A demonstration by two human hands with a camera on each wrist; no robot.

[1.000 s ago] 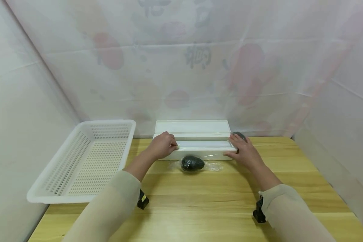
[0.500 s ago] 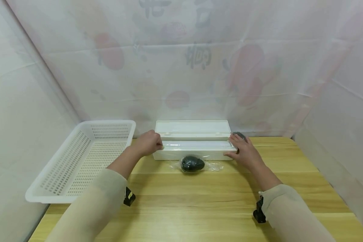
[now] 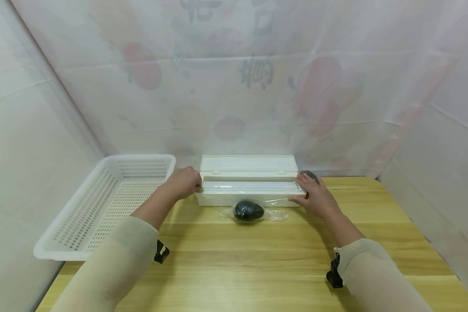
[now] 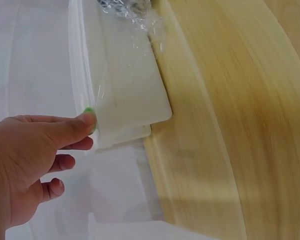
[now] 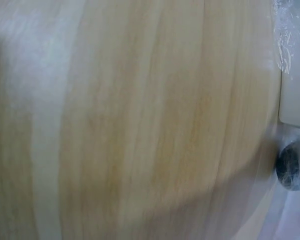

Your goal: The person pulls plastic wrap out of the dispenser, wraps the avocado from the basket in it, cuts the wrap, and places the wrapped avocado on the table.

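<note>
A long white cling film dispenser (image 3: 218, 199) stands at the back of the table, its lid (image 3: 248, 163) raised and a white roll (image 3: 249, 186) inside. At its left end my left hand (image 3: 184, 182) pinches a small green slide cutter (image 4: 90, 112) between thumb and forefinger. My right hand (image 3: 316, 193) holds the dispenser's right end, fingers on top and thumb at the front; the right wrist view does not show it. Against the front lies a dark, avocado-shaped item (image 3: 248, 211) in clear film, whose loose ends spread to both sides.
A second dark film-wrapped item (image 3: 309, 175) sits behind my right hand, partly covered by it. On the left stands a white perforated plastic basket (image 3: 165, 184). The wooden table (image 3: 249, 268) stretches in front, with a pale printed curtain (image 3: 234, 99) behind.
My left hand has moved left along the dispenser's front edge with the slide cutter, from left of the middle to the left end. My right hand and the wrapped items have stayed put.
</note>
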